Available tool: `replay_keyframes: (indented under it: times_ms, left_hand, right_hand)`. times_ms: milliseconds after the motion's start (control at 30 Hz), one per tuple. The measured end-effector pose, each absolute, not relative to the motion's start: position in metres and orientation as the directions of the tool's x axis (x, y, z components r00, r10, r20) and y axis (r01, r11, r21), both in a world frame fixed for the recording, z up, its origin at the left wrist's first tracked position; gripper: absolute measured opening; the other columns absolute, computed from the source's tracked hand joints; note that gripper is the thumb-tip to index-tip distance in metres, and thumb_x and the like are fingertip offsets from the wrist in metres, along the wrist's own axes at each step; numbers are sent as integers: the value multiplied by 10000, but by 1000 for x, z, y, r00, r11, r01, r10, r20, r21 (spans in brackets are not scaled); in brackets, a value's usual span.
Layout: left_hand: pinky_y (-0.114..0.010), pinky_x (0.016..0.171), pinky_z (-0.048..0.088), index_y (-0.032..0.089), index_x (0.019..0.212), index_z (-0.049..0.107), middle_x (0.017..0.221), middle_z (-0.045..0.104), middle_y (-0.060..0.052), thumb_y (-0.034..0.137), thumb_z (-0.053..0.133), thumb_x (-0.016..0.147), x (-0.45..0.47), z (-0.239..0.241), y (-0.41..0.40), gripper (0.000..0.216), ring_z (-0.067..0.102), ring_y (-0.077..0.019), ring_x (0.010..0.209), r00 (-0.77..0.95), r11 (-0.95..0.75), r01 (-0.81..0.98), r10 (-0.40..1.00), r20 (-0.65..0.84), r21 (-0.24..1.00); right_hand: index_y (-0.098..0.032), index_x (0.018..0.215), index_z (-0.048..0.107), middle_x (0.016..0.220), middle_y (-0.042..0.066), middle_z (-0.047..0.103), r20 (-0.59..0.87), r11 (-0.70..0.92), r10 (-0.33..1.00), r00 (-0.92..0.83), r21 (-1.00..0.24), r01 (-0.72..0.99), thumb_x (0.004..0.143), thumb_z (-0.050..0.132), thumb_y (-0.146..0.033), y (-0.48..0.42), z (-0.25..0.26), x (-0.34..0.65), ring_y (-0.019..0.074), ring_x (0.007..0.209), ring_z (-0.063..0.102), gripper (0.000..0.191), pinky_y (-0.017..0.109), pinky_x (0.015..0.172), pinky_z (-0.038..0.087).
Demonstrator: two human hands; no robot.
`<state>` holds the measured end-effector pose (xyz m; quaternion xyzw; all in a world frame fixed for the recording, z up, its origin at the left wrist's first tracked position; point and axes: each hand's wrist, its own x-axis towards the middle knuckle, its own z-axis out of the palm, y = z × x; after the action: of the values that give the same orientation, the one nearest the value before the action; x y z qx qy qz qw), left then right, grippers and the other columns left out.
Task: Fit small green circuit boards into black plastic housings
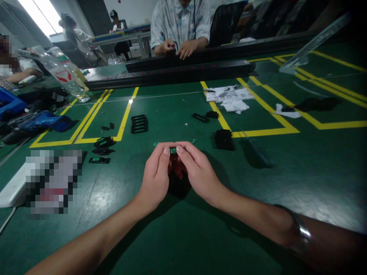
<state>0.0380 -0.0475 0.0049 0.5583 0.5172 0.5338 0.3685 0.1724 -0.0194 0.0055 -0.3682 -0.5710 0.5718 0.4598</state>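
Observation:
My left hand [156, 172] and my right hand [196, 166] meet over the table, fingers curled and thumbs side by side. Between the thumb tips shows a small green circuit board [173, 151], which both hands grip; its lower side is hidden. Small green pieces [194, 141] show just beyond my fingers. To the left lie black plastic holders [103, 142], one of them with a green board [99, 160] on it. A row of black frames [139, 124] lies ahead, and a stack of black parts [224, 139] sits to the right.
Across the table a person's hands [179, 49] work behind a long black rail [172, 74]. A plastic bottle [67, 74], blue power tool [48, 120] and white device [20, 179] stand left. Crumpled paper [229, 97] and a clear-handled tool [258, 152] lie right.

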Motion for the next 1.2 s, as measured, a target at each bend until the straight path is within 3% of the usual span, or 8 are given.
replay_keyframes:
  times_ms: [167, 433, 1200]
  left_hand:
    - [-275, 628, 459, 217, 1108, 710, 727, 536, -8, 417, 487, 1081, 35, 4, -49, 302, 521, -149, 685, -102, -165, 127, 979, 178, 978]
    - [-242, 524, 404, 213, 1140, 710, 729, 555, 2, 431, 498, 1079, 34, 6, -49, 310, 486, -108, 602, -68, -134, 23, 988, 136, 991]
    - [-234, 454, 272, 249, 1136, 725, 630, 473, 12, 452, 579, 1031, 28, 4, -45, 271, 417, -108, 546, 43, -9, -192, 999, 18, 981]
  right_hand:
    - [-210, 1074, 668, 716, -29, 592, 63, 10, 937, -345, -988, -154, 1063, 554, -382, -20, 7, 175, 124, 601, 557, 206, 261, 545, 459]
    - [-211, 1116, 670, 740, -21, 620, 26, -56, 914, -404, -980, -190, 1055, 578, -403, -18, 6, 176, 122, 604, 574, 221, 255, 532, 477]
    - [-230, 1145, 692, 759, -8, 641, -1, -111, 910, -415, -964, -240, 1043, 599, -436, -18, 0, 178, 128, 607, 586, 248, 258, 521, 472]
